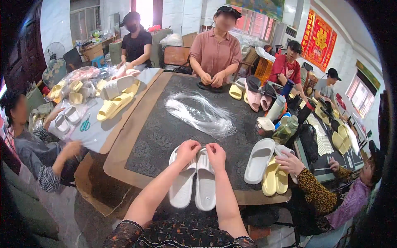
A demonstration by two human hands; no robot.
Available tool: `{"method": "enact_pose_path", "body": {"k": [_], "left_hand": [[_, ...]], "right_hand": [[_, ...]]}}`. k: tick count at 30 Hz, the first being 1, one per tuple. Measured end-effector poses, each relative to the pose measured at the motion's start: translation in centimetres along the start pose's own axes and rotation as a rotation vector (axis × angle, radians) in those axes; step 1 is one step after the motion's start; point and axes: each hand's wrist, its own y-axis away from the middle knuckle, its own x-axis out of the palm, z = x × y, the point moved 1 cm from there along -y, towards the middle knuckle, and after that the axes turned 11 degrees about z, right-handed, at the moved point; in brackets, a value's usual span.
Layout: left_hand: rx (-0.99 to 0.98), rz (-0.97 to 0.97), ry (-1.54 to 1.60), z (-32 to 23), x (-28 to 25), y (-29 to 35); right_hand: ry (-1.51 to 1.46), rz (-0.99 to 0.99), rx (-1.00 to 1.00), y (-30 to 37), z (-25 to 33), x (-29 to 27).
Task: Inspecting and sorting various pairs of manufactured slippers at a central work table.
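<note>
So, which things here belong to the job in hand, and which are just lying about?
Part of the job:
grey slippers, nearest the camera wearer
white strands, probably, loose on the table

Apparently just about:
green bottle
white-lidded container
blue stool at the back

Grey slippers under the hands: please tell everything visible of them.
Light grey slide slippers lie side by side at the near table edge, footbeds up, toes pointing forward. Each has a broad ribbed strap and looks like foam. The right heel has a small round mark. Left hand and right hand partly hide the fronts; contact is unclear.
</note>
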Motion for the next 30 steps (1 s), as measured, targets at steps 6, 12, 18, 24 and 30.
{"method": "enact_pose_path", "body": {"k": [6,12,18,24,30], "left_hand": [[-0.082,0.044,0.165,-0.3,0.0,-0.2],[-0.076,0.071,0.225,-0.2,-0.3,-0.5],[-0.042,0.158,0.213,-0.4,-0.3,-0.3],[-0.029,0.089,0.239,-0.3,-0.4,-0.4],[-0.035,0.117,0.305,-0.5,-0.3,-0.5]], "right_hand": [[0.077,0.028,0.003,0.0,-0.4,0.0],[0.05,0.054,0.008,-0.2,-0.3,-0.1],[0.134,0.121,-0.07,-0.1,0.4,0.0],[0.089,-0.02,-0.083,-0.1,0.7,-0.2],[0.142,0.096,-0.106,0.0,0.9,-0.3]]}}
